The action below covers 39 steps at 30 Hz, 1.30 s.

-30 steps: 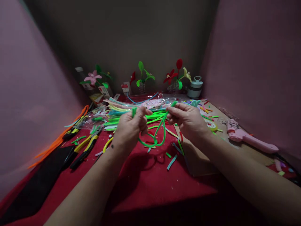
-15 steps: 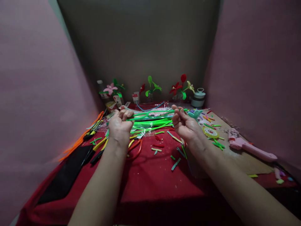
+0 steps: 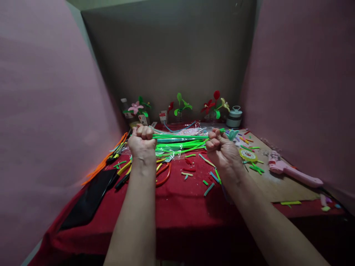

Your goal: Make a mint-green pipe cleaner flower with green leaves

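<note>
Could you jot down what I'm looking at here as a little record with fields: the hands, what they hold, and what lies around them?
Left hand: left hand, fisted on one end of the bright green fuzzy craft stems
Right hand: right hand, fisted on the other end
Stems: stretched straight between the fists, above the table
Surface: red cloth-covered table
Right side: pink plastic glue gun on a brown board
Left side: yellow-handled pliers, orange stems
Back: small craft flowers by the wall
</note>
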### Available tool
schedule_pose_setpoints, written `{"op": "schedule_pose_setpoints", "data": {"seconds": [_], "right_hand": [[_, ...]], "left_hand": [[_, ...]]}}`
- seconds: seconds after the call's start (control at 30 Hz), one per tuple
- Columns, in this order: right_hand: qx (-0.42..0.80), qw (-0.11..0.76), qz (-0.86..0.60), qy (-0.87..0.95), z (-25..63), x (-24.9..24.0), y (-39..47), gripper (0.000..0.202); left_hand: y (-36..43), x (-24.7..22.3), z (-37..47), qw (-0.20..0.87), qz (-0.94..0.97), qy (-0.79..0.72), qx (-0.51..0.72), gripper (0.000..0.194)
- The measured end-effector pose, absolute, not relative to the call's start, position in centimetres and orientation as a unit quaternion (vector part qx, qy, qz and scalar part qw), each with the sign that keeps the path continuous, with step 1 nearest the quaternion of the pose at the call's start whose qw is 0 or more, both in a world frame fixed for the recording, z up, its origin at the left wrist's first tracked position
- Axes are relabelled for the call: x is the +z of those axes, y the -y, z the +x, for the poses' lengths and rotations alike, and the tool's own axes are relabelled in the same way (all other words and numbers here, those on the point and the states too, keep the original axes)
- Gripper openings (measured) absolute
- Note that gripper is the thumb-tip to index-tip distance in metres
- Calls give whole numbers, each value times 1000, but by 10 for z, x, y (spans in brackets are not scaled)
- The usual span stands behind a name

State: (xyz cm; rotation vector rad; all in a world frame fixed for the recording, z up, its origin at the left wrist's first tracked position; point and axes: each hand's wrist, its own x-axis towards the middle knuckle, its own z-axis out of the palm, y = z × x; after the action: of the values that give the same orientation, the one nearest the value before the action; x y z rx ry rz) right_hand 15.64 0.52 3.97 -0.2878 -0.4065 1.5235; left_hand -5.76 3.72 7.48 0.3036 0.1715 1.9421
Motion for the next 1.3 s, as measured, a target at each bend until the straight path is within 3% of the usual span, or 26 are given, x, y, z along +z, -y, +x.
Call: {"op": "schedule_pose_setpoints", "data": {"seconds": [0.3, 0.47, 0.6, 0.7, 0.8, 0.9, 0.97, 1.13, 1.3], "right_hand": [[722, 665, -150, 123, 164, 22, 15, 21], [628, 718, -249, 165, 218, 11, 15, 16], [459, 746, -323, 358, 239, 31, 20, 6], [421, 642, -330, 549, 215, 62, 34, 15], [484, 478, -318, 660, 180, 83, 44, 31], [545, 388, -311, 675, 160, 84, 44, 12], [600, 365, -309, 641, 157, 76, 38, 17], [720, 377, -303, 497, 159, 55, 17, 6], [705, 510, -277, 408, 160, 46, -9, 7]], "left_hand": [[-15, 93, -45, 516, 191, -69, 832, 42], [6, 112, -46, 524, 268, -108, 801, 43], [20, 129, -36, 557, 302, -146, 760, 41], [24, 135, -20, 575, 326, -178, 730, 39], [23, 135, -3, 591, 347, -192, 702, 39], [21, 131, 5, 603, 359, -193, 686, 39], [16, 128, 6, 606, 359, -198, 682, 39], [-10, 112, 3, 607, 366, -215, 672, 35], [-20, 63, 7, 657, 427, -311, 538, 37]]}}
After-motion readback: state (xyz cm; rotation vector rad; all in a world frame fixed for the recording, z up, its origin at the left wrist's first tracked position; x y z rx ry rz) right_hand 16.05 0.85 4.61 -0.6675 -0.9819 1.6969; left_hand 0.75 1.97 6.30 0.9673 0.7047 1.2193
